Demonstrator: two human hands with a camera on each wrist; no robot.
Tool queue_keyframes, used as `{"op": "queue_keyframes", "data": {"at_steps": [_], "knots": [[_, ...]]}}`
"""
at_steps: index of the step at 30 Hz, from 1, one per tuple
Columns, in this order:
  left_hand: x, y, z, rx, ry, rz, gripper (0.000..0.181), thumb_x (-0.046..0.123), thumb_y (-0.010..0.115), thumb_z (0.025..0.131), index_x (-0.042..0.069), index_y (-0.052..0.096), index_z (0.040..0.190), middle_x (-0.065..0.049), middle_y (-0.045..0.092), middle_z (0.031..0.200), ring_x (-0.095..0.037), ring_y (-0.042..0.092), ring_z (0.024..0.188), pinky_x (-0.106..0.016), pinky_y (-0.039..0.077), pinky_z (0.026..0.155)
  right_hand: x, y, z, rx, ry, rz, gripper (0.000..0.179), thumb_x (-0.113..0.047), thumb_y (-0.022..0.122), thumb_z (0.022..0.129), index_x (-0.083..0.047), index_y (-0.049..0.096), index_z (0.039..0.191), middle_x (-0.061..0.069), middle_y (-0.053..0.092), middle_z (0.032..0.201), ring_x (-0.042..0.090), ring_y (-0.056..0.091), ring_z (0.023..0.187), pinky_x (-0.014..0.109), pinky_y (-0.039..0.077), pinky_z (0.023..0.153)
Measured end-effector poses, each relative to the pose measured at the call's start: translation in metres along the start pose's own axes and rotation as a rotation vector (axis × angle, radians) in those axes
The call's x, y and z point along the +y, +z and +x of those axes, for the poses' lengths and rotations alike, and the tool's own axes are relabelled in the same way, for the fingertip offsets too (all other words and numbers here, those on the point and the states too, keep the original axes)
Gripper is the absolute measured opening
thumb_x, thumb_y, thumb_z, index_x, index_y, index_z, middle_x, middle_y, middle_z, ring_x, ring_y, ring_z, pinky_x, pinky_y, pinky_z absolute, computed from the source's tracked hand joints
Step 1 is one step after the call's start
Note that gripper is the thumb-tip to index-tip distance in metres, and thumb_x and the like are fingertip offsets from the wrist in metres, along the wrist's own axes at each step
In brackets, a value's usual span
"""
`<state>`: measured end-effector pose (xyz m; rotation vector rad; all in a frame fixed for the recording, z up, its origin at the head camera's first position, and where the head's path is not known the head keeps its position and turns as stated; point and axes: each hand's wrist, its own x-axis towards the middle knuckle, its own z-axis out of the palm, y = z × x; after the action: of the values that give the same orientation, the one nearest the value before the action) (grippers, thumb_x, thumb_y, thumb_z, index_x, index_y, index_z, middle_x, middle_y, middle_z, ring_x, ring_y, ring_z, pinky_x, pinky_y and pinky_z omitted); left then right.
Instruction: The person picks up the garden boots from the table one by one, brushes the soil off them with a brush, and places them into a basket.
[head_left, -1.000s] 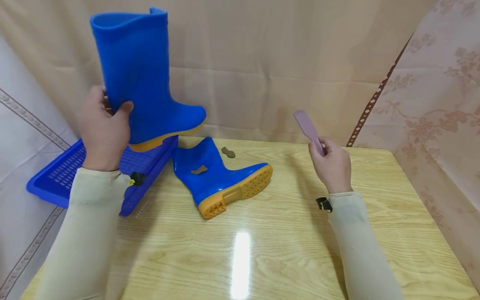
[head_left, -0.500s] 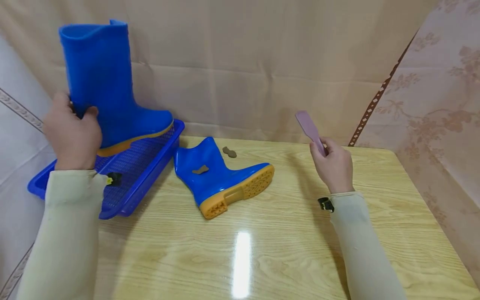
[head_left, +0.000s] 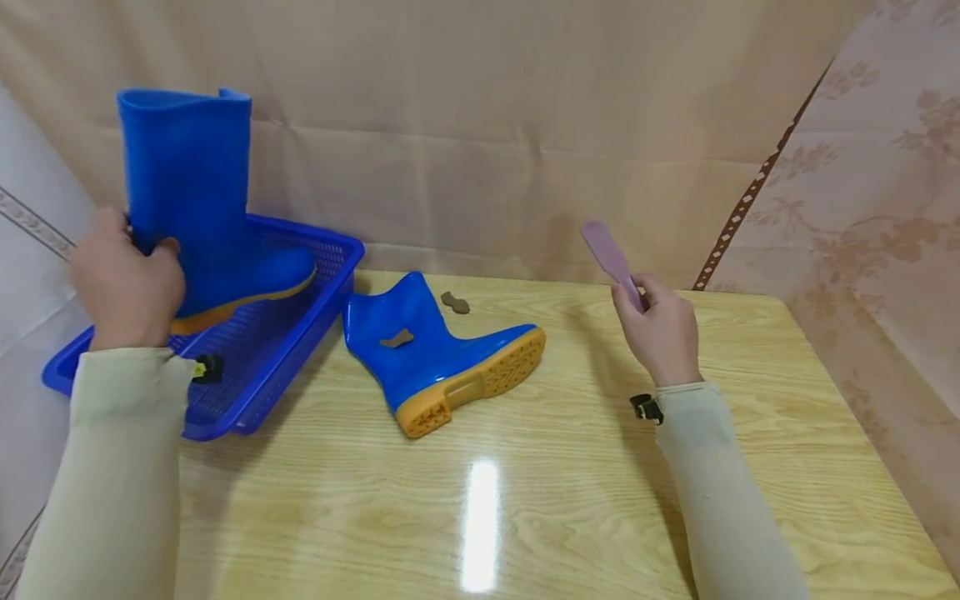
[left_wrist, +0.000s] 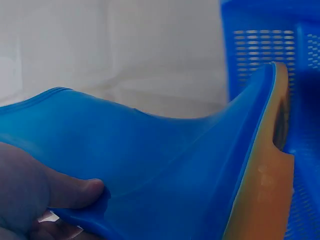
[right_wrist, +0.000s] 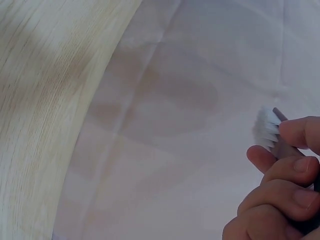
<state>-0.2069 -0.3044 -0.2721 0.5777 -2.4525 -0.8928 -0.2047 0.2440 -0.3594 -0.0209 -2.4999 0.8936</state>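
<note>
At the left, my left hand (head_left: 129, 279) grips a blue rain boot (head_left: 187, 179) by the back of its shaft, the thumb on the near side. The boot is upright, its yellow sole (left_wrist: 265, 175) low over the blue perforated basket (head_left: 300, 346). My right hand (head_left: 660, 329) holds a small brush (head_left: 609, 250) with a pinkish-purple back; its white bristles (right_wrist: 266, 127) show in the right wrist view. Between the hands a second blue rain boot (head_left: 420, 358) lies on its side, yellow sole facing forward, a brown patch (head_left: 397, 338) on its shaft.
A small brown flat piece (head_left: 455, 302) lies on the wood-grain table (head_left: 600, 500) behind the lying boot. A beige curtain (head_left: 480, 125) hangs along the back edge, and patterned cloth (head_left: 892, 217) hangs at the right.
My left hand has carried the upright boot left and then down, so that it now sits lower over the basket. The right hand with the brush has barely moved.
</note>
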Motion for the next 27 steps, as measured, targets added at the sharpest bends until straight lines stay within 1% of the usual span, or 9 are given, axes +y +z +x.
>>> {"op": "queue_keyframes", "data": {"at_steps": [3,10,14,16,17,21,24,26,27], "knots": [[-0.014,0.001,0.005,-0.070,0.019,-0.011,0.057,0.027,0.045,0.106,-0.007,0.038,0.152,-0.029,0.040,0.157,-0.049,0.038,0.144,-0.068,0.036,0.111,0.000,0.001,0.000,0.017,-0.006,-0.003,0.038,-0.040,0.060,0.104,-0.009,0.074,0.119,0.008,0.063,0.067,0.013,0.045,0.045,0.027,0.032,0.039],[-0.035,-0.005,0.009,-0.304,-0.075,0.036,0.076,0.031,0.044,0.106,-0.013,0.011,0.158,-0.041,0.019,0.161,-0.063,0.029,0.142,-0.076,0.030,0.107,-0.002,0.002,0.001,0.000,-0.011,0.002,0.037,-0.041,0.059,0.104,-0.012,0.074,0.120,0.007,0.063,0.067,0.016,0.046,0.047,0.029,0.033,0.041],[-0.038,-0.010,0.007,-0.355,-0.099,0.069,0.087,0.040,0.049,0.102,-0.014,0.009,0.157,-0.044,0.021,0.158,-0.067,0.035,0.136,-0.078,0.034,0.104,-0.002,0.002,0.001,-0.004,-0.016,-0.018,0.038,-0.041,0.059,0.104,-0.011,0.074,0.122,0.007,0.062,0.066,0.014,0.046,0.047,0.028,0.033,0.041],[-0.037,-0.011,0.003,-0.308,-0.118,0.040,0.092,0.045,0.052,0.099,-0.008,0.008,0.160,-0.038,0.021,0.162,-0.062,0.033,0.141,-0.076,0.033,0.108,-0.002,0.001,0.000,-0.008,-0.019,-0.027,0.039,-0.042,0.059,0.104,-0.011,0.073,0.123,0.007,0.062,0.066,0.013,0.045,0.046,0.028,0.032,0.041],[-0.035,-0.011,0.000,-0.254,-0.132,0.014,0.092,0.047,0.054,0.097,-0.001,0.010,0.162,-0.032,0.022,0.165,-0.057,0.032,0.145,-0.073,0.032,0.111,-0.002,0.001,0.000,-0.011,-0.018,-0.026,0.039,-0.042,0.059,0.104,-0.011,0.073,0.123,0.007,0.062,0.066,0.013,0.045,0.047,0.029,0.032,0.041],[-0.017,-0.011,-0.015,0.061,-0.145,-0.103,0.085,0.047,0.060,0.095,0.031,0.011,0.163,-0.005,0.024,0.168,-0.026,0.026,0.154,-0.050,0.024,0.124,0.000,0.003,0.000,-0.029,-0.014,-0.026,0.040,-0.043,0.058,0.105,-0.011,0.073,0.125,0.006,0.061,0.067,0.013,0.045,0.047,0.029,0.032,0.042],[0.000,-0.014,-0.029,0.284,-0.069,-0.111,0.076,0.048,0.055,0.100,0.034,0.014,0.162,0.007,0.023,0.166,-0.007,0.021,0.151,-0.031,0.016,0.125,0.001,0.004,0.000,-0.034,-0.016,-0.028,0.041,-0.043,0.058,0.105,-0.010,0.072,0.125,0.006,0.061,0.066,0.013,0.045,0.047,0.030,0.032,0.042],[0.011,-0.015,-0.038,0.384,0.018,-0.099,0.070,0.048,0.051,0.102,0.030,0.018,0.161,0.009,0.021,0.164,-0.001,0.017,0.148,-0.025,0.011,0.123,0.000,0.005,0.000,-0.036,-0.019,-0.029,0.041,-0.043,0.058,0.105,-0.010,0.072,0.125,0.006,0.062,0.067,0.014,0.045,0.047,0.030,0.032,0.041],[0.013,-0.015,-0.042,0.431,0.087,-0.093,0.069,0.049,0.049,0.103,0.026,0.019,0.161,0.007,0.020,0.165,-0.001,0.015,0.149,-0.023,0.010,0.123,0.000,0.005,0.000,-0.037,-0.020,-0.030,0.041,-0.042,0.058,0.105,-0.010,0.072,0.125,0.006,0.062,0.067,0.014,0.045,0.047,0.030,0.032,0.041]]}}
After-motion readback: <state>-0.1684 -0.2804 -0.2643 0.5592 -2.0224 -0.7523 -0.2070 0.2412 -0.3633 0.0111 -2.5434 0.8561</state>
